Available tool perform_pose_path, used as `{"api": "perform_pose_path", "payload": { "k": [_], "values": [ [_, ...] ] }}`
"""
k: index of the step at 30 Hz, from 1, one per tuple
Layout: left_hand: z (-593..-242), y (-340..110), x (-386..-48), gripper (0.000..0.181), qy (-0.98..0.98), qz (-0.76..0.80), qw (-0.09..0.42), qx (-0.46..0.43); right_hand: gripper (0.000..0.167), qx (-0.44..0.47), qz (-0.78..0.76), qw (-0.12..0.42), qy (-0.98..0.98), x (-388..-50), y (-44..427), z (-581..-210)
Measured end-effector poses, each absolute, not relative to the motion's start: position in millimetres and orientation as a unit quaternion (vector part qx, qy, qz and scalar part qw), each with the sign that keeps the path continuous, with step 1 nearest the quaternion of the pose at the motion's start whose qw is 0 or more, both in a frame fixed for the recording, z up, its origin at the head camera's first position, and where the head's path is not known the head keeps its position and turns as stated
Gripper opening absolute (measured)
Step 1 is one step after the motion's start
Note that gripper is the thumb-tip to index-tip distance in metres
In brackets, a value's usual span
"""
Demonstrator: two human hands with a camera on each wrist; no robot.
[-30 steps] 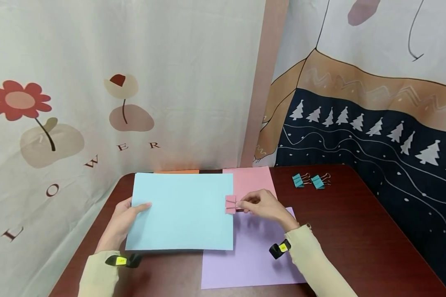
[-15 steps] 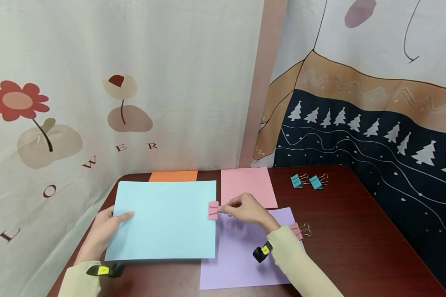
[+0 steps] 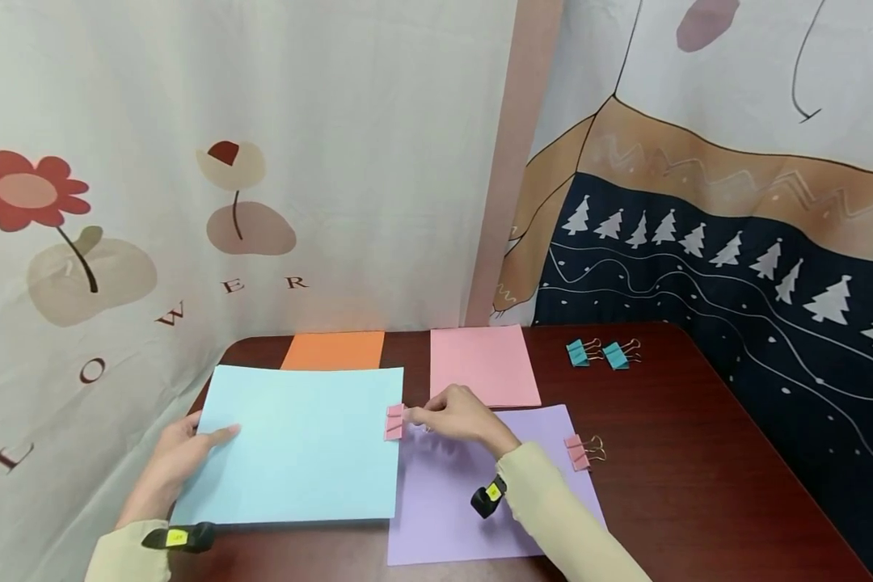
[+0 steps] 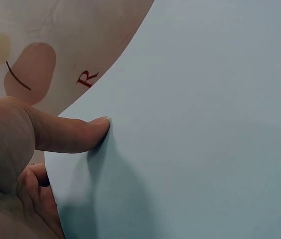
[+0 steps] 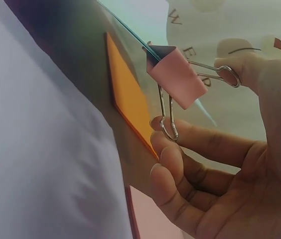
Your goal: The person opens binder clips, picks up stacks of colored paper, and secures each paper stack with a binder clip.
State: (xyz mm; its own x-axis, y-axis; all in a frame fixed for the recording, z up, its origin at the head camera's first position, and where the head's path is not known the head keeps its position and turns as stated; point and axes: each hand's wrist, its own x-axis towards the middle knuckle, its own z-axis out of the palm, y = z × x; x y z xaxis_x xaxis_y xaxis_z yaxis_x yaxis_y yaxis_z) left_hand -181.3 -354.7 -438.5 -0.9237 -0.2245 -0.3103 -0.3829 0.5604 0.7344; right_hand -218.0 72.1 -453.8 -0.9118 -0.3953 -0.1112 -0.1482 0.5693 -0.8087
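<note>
My left hand (image 3: 175, 461) grips the left edge of the light blue paper (image 3: 291, 444), thumb on top and fingers behind it. In the left wrist view the thumb presses the sheet (image 4: 190, 124). On the paper's right edge sits a pink binder clip (image 3: 394, 422). My right hand (image 3: 461, 420) holds that clip by its wire handles, thumb at one and fingers at the other. The right wrist view shows the clip (image 5: 178, 77) around the thin edge of the blue sheets, its two handles spread apart. The blue paper is raised over the table.
Purple paper (image 3: 473, 501) lies partly under the blue, with another pink binder clip (image 3: 577, 453) on its right edge. Behind are pink paper (image 3: 480, 364) and orange paper (image 3: 335, 352). Two teal binder clips (image 3: 602, 354) rest at the back right of the brown table (image 3: 698, 469).
Both hands have moved left and towards the person with the blue paper and its clip. More of the orange and pink paper shows now, and the clip on the purple paper has come into view.
</note>
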Motion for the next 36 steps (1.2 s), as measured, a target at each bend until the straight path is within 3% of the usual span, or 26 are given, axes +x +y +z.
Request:
{"api": "perform_pose_path", "payload": {
  "k": [11,17,27,36],
  "values": [
    [-448,-377,-179,0.089,0.885,0.413,0.092,-0.194,0.050,-0.146,-0.440,0.159,0.872,-212,46,-463],
    [-451,-387,-178,0.097,0.887,0.388,0.122,-0.218,0.049,-0.139,-0.448,0.174,0.866,-207,31,-465],
    [-466,-397,-177,0.091,0.886,0.340,0.137,-0.285,0.064,-0.174,-0.408,0.162,0.882,-202,6,-471],
    [-468,-401,-174,0.085,0.906,0.302,0.134,-0.265,0.065,-0.166,-0.393,0.162,0.890,-197,-7,-478]
  ]
}}
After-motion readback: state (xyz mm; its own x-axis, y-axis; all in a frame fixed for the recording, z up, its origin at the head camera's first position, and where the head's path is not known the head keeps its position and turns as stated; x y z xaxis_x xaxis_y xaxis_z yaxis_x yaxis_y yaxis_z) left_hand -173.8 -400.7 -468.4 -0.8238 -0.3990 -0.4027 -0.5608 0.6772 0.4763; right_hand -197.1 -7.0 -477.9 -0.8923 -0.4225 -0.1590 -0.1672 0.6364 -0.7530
